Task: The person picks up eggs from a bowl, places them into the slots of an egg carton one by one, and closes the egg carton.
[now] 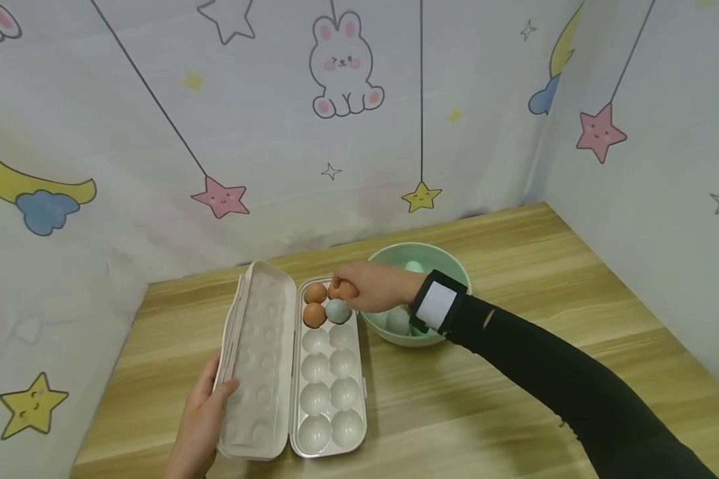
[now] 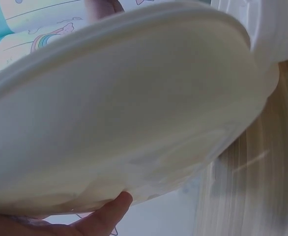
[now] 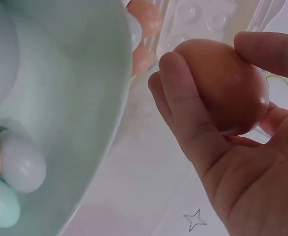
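While the left hand [image 1: 200,416] steadies the open lid [image 1: 257,362] of the white egg carton [image 1: 329,372], thumb laid across the lid's near edge and fingers tucked under it, the right hand [image 1: 368,286] is up over the carton's far end. It has a brown egg [image 1: 343,290] pinched between thumb and fingers, and the right wrist view shows it well: the egg [image 3: 222,86] sits at the fingertips, thumb on one side, forefinger [image 3: 186,105] wrapped along the other, palm below it. That egg hovers right above the far right-hand cup of the carton, just behind the pale blue-grey egg [image 1: 338,311] already seated in the second row. Two more brown eggs [image 1: 315,304] fill the left-hand cups of the first two rows; the cups nearer the person show bare.

Just to the right of the carton, touching or nearly so, stands the green bowl [image 1: 455,266], and the right wrist and black sleeve [image 1: 563,379] cross over it. Inside the bowl [image 3: 80,98] lie pale blue, mint and peach-coloured eggs [image 3: 21,167]. All of it rests on the wooden bench [image 1: 515,399], backed by a cartoon-print curtain [image 1: 156,100].
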The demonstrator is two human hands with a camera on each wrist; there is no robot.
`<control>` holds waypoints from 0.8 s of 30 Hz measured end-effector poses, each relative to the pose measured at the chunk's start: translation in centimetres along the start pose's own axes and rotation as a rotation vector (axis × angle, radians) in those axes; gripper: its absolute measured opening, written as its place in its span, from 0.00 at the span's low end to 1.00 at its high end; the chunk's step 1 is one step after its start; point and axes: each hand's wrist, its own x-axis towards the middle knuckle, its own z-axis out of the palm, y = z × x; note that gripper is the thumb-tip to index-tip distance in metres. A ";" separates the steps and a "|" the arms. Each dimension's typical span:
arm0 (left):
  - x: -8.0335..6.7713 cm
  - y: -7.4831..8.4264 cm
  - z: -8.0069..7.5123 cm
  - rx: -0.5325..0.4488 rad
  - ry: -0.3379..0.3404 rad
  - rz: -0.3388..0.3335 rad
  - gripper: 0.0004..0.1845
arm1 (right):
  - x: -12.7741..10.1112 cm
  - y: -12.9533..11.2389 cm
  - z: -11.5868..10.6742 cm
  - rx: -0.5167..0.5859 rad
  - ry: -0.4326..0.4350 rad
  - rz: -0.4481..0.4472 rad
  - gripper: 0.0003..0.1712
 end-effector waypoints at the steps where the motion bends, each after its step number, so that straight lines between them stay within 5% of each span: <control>1: 0.0 0.0 0.0 0.002 -0.004 -0.001 0.27 | 0.1 -0.2 0.1 0.010 -0.003 -0.006 0.13; 7: 0.0 0.0 0.0 0.000 -0.020 0.001 0.28 | 0.9 -1.2 1.4 0.038 -0.032 -0.019 0.13; 13: 0.1 0.1 0.0 -0.007 -0.006 0.044 0.27 | 1.7 -1.7 3.0 -0.123 -0.089 -0.047 0.25; 24: 0.0 0.1 0.0 0.000 -0.014 0.012 0.27 | 2.3 -2.3 5.8 -0.457 -0.142 -0.158 0.04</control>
